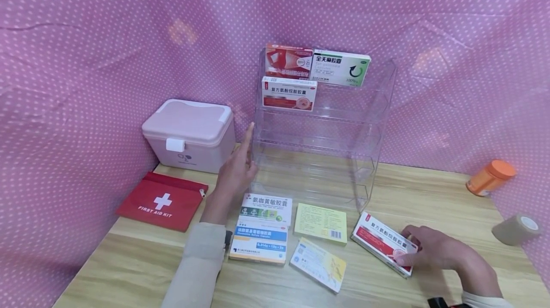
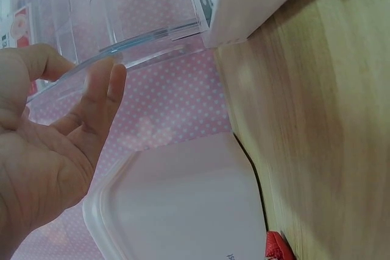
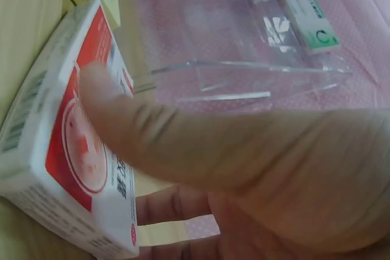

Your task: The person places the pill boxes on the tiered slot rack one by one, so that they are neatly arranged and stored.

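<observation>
A clear acrylic tiered shelf (image 1: 375, 122) stands at the back of the wooden table. My left hand (image 1: 246, 153) rests with straight fingers (image 2: 100, 92) against the shelf's left wall (image 2: 146, 38). My right hand (image 1: 407, 252) grips a red-and-white medicine box (image 1: 380, 241) lying on the table in front of the shelf's right corner. In the right wrist view the thumb (image 3: 140, 132) lies across the box's printed face (image 3: 67, 150) and the fingers curl under it. The shelf's upper tiers hold a red box (image 1: 288, 61), a white-and-green box (image 1: 341, 67) and a red-and-white box (image 1: 289, 93).
A pink lidded case (image 1: 189, 133) and a red first aid pouch (image 1: 162, 200) sit at the left. Several flat boxes lie in front of the shelf, among them a blue one (image 1: 259, 243) and a yellow one (image 1: 321, 222). An orange bottle (image 1: 490, 177) and a bandage roll (image 1: 515, 229) lie at the right.
</observation>
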`<action>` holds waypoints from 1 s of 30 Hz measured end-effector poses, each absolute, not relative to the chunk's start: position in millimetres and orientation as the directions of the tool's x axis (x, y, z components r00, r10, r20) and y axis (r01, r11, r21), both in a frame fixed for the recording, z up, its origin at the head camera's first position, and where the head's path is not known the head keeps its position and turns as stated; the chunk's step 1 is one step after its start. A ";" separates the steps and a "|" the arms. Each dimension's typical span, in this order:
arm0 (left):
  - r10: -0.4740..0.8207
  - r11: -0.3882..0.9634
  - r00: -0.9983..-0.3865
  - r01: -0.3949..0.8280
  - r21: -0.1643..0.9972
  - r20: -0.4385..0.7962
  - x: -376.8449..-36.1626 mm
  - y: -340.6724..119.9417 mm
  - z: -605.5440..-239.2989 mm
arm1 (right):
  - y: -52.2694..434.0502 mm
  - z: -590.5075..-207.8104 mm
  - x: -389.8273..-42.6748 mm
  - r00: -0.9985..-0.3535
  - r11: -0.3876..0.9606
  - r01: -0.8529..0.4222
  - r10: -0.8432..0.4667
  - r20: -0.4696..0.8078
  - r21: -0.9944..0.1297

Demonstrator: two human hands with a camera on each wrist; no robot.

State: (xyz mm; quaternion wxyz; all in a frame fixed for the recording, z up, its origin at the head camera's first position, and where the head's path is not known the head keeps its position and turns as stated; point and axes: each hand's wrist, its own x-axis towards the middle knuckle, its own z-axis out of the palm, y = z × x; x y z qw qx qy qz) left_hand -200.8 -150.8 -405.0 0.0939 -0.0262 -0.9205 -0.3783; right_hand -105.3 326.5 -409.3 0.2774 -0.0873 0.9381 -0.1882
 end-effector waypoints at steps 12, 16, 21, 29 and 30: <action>-0.022 0.719 -0.981 0.118 0.685 0.192 -199.8 -150.9 -405.3 | 319.2 -411.4 -108.6 -0.848 0.937 -0.063 -0.232 -0.477 -0.345; -0.018 0.718 -0.979 0.129 0.684 0.204 -200.6 -150.5 -405.6 | 318.7 -410.7 -107.9 -0.856 0.938 -0.069 -0.230 -0.463 -0.340; -0.019 0.715 -0.979 0.128 0.687 0.203 -200.3 -150.6 -405.2 | 317.6 -407.8 -104.7 -0.877 0.929 -0.069 -0.230 -0.422 -0.363; -0.013 0.720 -0.977 0.139 0.680 0.213 -200.4 -151.1 -405.2 | 322.0 -404.4 -101.5 -0.915 0.808 -0.253 -0.379 -0.140 -0.533; -0.012 0.722 -0.977 0.140 0.678 0.214 -200.6 -151.2 -405.5 | 322.1 -404.7 -101.2 -0.909 0.776 -0.294 -0.407 -0.086 -0.558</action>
